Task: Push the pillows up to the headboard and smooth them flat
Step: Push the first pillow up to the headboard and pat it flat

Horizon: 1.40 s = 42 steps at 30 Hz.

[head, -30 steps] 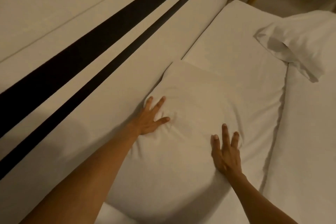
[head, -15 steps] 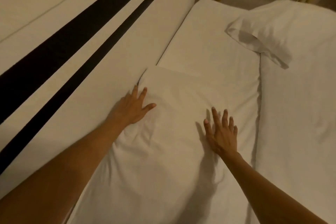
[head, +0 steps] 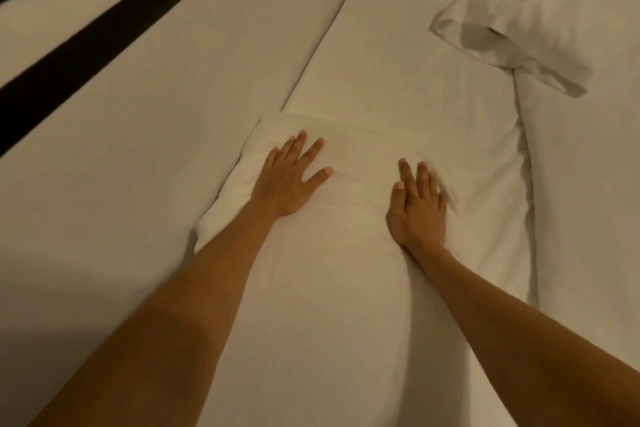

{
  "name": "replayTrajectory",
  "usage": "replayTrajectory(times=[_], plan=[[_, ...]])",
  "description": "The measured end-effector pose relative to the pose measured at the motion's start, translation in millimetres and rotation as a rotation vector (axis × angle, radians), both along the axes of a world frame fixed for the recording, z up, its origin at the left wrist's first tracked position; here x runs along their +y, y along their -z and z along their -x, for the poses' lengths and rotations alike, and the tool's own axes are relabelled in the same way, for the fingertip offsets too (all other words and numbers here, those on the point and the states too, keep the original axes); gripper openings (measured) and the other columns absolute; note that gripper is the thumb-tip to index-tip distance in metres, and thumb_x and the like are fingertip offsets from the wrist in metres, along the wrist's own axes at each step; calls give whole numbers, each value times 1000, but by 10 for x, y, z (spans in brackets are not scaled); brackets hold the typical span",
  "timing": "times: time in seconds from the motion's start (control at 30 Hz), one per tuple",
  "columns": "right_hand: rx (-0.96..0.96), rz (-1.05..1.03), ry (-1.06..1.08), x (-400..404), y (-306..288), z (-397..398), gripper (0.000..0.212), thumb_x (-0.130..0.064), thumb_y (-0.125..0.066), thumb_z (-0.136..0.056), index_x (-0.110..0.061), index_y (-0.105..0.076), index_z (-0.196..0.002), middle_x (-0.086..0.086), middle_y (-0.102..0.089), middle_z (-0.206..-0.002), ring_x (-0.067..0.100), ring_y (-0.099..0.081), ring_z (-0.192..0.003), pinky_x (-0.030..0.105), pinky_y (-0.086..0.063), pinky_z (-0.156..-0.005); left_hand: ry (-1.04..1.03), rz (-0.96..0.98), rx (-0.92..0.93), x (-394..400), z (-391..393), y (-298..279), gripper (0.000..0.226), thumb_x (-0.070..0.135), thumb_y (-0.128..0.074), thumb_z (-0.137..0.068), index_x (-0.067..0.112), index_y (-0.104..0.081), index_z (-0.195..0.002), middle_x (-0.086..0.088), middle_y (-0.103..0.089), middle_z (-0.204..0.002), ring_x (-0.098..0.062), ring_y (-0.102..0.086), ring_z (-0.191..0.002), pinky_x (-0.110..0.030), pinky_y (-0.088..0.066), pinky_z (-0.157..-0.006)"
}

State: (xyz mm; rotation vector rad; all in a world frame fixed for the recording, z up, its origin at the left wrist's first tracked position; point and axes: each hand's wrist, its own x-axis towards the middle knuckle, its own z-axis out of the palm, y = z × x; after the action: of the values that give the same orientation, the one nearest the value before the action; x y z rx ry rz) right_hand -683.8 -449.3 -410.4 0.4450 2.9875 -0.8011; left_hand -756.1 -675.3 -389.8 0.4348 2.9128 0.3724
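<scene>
A white pillow (head: 329, 288) lies lengthwise under both my arms, its left edge against the pale padded headboard (head: 173, 114). My left hand (head: 289, 178) presses flat on the pillow's far left corner, fingers spread. My right hand (head: 417, 206) lies flat on the pillow's right side, fingers together and slightly blurred. Neither hand grips anything. A second white pillow (head: 519, 17) lies crumpled at the upper right, its open case end flopped onto the sheet, away from the headboard.
The headboard carries a black stripe (head: 104, 38) running diagonally. Bare white sheet (head: 398, 62) stretches beyond the near pillow to the mattress corner. A folded white duvet (head: 588, 184) fills the right side. Beige curtain and a yellow pole show at the top.
Both hands slid forward along the pillow toward its far end. My left hand came off the headboard seam onto the pillow's corner. The view shifted, bringing the second pillow closer.
</scene>
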Motion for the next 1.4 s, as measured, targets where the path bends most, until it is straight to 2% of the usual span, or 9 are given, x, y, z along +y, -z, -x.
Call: replayTrajectory(times=[0.13, 0.23, 0.37, 0.53, 0.8, 0.97, 1.23, 1.33, 1.4], plan=[[-110, -88, 14, 333, -157, 89, 56, -40, -13, -102, -25, -10, -156, 4, -6, -164, 21, -2, -151, 47, -1, -121, -145, 70, -82, -149, 213, -172, 61, 55, -17, -100, 32, -4, -155, 1, 5, -164, -18, 2, -151, -43, 1, -122], [56, -120, 61, 293, -455, 210, 56, -38, -18, -103, -19, -13, -156, 8, -7, -163, 23, -2, -151, 46, -3, -122, -155, 3, 52, -47, 277, -494, 59, 43, -20, -104, 16, -13, -155, -5, 2, -164, -20, 3, -151, -41, 2, -121], [282, -2, 81, -121, -634, 168, 53, -34, -24, -104, -19, -19, -154, 7, -10, -163, 22, -6, -151, 42, -4, -120, -128, -238, 140, 219, 69, -621, 58, 40, -26, -104, 16, -15, -155, -2, 0, -164, -16, 2, -151, -37, 4, -121], [-34, 8, -130, -378, -210, -140, 55, -35, -15, -103, -24, -4, -156, 0, 4, -164, 16, 6, -151, 41, 5, -122, -46, -21, -34, 174, -303, -122, 62, 48, -18, -102, 23, 0, -156, 1, 6, -164, -13, 5, -151, -35, 5, -121], [204, 9, -46, -514, -658, -439, 54, -36, -16, -104, -23, -9, -155, -3, 3, -163, 14, 6, -150, 34, 7, -119, -56, -130, 101, 86, -679, -642, 59, 42, -22, -104, 20, -4, -156, 7, 5, -162, -10, 6, -150, -33, 7, -121], [-8, -15, -149, -599, -214, -919, 55, -36, -13, -102, -25, -5, -156, -3, 2, -163, 13, 3, -151, 38, 4, -122, 35, 29, -4, -169, -1087, -179, 75, 60, 0, -88, 27, 0, -155, 7, 5, -163, -10, 1, -151, -35, -1, -123], [-243, -29, -28, 41, -434, -1071, 59, -40, -12, -102, -21, -2, -156, 5, 3, -164, 20, 1, -151, 45, -2, -122, -167, 112, -173, -780, -1117, -430, 63, 48, -22, -102, 24, 0, -156, -5, 5, -164, -20, -1, -151, -41, -7, -121], [-147, -100, -37, 38, -646, -1202, 58, -36, -14, -103, -16, -1, -156, 6, 5, -164, 20, 4, -151, 43, -2, -123, -158, 174, -56, -863, -1274, -697, 62, 40, -25, -103, 11, -7, -156, -10, 3, -163, -22, -4, -151, -38, -10, -120], [11, -85, -24, -171, -793, -1384, 58, -38, -14, -102, -17, -2, -155, 3, 7, -162, 18, 5, -151, 39, 1, -121, -161, 47, 65, -713, -1495, -877, 62, 39, -27, -103, 10, -11, -155, -8, 1, -163, -21, -5, -151, -38, -10, -120]])
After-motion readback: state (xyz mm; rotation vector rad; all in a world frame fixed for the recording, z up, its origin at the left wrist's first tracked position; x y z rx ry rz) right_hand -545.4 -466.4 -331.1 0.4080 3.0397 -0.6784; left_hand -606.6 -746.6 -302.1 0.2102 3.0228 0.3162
